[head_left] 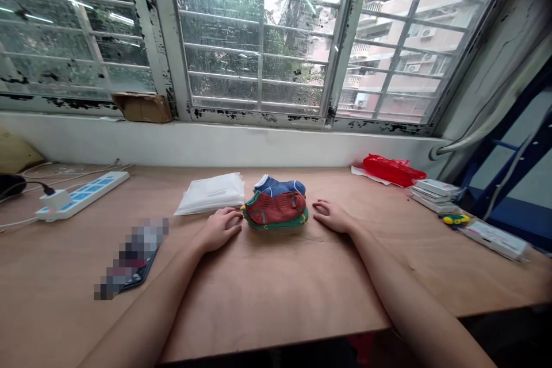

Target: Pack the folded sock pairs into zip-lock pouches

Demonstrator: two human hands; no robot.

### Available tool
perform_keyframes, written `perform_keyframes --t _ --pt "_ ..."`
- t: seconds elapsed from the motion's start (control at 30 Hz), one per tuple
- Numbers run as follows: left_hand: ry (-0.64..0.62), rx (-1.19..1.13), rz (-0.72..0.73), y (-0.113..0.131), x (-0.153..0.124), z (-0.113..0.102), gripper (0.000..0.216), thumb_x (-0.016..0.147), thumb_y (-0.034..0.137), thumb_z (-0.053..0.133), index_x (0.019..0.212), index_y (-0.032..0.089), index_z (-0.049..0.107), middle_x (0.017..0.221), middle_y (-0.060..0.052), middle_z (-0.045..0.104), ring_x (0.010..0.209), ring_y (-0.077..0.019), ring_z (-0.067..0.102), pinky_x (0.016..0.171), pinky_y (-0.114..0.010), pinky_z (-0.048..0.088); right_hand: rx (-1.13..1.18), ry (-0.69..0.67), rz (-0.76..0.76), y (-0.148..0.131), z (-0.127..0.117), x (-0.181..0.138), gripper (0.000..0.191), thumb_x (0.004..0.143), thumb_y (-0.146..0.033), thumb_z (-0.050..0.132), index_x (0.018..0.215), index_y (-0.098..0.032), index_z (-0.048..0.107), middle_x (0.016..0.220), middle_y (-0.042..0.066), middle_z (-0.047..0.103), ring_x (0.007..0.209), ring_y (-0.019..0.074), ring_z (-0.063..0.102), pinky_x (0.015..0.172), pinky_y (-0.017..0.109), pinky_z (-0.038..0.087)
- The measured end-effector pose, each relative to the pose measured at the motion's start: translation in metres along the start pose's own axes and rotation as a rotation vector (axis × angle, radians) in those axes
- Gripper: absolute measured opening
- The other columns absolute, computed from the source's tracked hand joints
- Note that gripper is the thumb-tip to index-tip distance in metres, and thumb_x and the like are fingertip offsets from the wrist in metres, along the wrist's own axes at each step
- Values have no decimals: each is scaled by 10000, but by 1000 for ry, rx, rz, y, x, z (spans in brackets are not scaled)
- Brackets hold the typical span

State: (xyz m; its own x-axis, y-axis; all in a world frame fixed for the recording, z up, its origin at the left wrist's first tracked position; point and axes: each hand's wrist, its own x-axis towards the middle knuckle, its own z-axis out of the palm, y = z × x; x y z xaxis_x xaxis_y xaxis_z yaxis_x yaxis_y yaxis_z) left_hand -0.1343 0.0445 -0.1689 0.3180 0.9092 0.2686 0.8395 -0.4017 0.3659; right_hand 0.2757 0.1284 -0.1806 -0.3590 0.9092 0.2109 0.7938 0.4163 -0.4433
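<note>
A small pile of ankle socks lies on the wooden table, between my two hands. On top is a rust-red sock [276, 209], with a green sock [287, 224] showing beneath it and a blue sock [282, 186] behind. My left hand [221, 229] rests on the tabletop just left of the pile, fingers loosely spread and holding nothing. To the right of the socks, my right hand [331, 216] lies on the table with its fingers apart, also holding nothing. Behind my left hand is a stack of clear-white plastic bags [211, 192].
A phone [140, 273], partly pixelated, lies left of my left forearm. Farther left is a power strip [86, 192] with cables. At the right are a red plastic bag [392, 169], stacked white boxes [435, 191] and a yellow-green tool [456, 219]. The table [276, 299] ends near me.
</note>
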Motion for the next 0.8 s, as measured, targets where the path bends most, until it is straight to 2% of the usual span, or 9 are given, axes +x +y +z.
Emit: perform_keyframes --t 0.27,0.47,0.8 --pt "1 -28 -43 2 -2 -2 404 865 446 528 1182 226 646 1304 -94 571 1208 -290 513 1038 -426 405 18 4 0 -1 0 0 487 831 -408 612 1253 -165 643 1404 147 521 1309 288 466 1110 428 332" --pt "24 -30 -11 -2 -1 0 383 880 438 516 1182 242 647 1289 -79 581 1210 -271 514 1037 -398 411 32 17 3 -4 0 -2 479 830 -418 608 1240 -174 653 1395 145 531 1296 290 477 1095 431 354" --pt "10 -32 -37 2 -2 -4 361 884 417 521 1172 245 655 1298 -81 577 1220 -276 501 1046 -416 405 44 20 7 -1 2 0 459 823 -398 613 1227 -186 663 1402 139 525 1288 290 486 1092 430 355"
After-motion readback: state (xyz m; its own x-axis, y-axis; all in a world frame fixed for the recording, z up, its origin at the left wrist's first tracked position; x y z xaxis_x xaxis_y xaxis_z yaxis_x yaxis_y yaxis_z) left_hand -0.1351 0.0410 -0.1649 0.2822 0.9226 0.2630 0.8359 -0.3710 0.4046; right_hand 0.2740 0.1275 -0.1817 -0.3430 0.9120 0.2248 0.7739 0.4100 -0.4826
